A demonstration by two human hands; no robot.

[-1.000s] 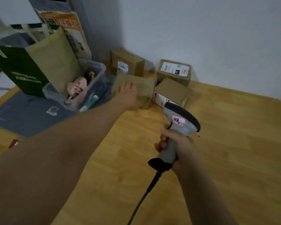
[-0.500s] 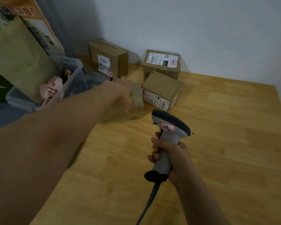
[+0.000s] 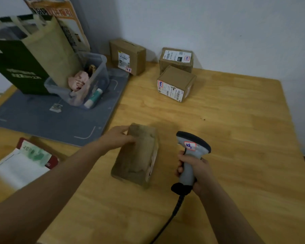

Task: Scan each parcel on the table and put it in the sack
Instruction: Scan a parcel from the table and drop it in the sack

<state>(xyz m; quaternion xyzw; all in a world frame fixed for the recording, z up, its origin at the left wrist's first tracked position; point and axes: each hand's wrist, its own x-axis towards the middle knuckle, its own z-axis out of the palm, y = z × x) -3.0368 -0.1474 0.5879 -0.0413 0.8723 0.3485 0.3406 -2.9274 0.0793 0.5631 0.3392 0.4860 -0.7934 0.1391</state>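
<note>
Nearest, a grey pistol-shaped plastic scanner with a dark head and a black cord is held upright in the right hand, the grip wrapped round its smooth handle. Just beside it, to the left, an oblong brown cardboard parcel with a matt, scuffed skin is held at its far end by the left hand, the grip curled over the top edge. Whether it rests on the pale wooden counter or is raised just above it cannot be told through the blur. A white label is glimpsed on the side turned towards the scanner. The scanning step is judged to be in hand: next, the scanner head would need to be aimed at that label. Farther back, three labelled brown cardboard boxes are taken to await scanning, and a stiff green and tan paper sack is stood at far left on a grey mat.
</note>
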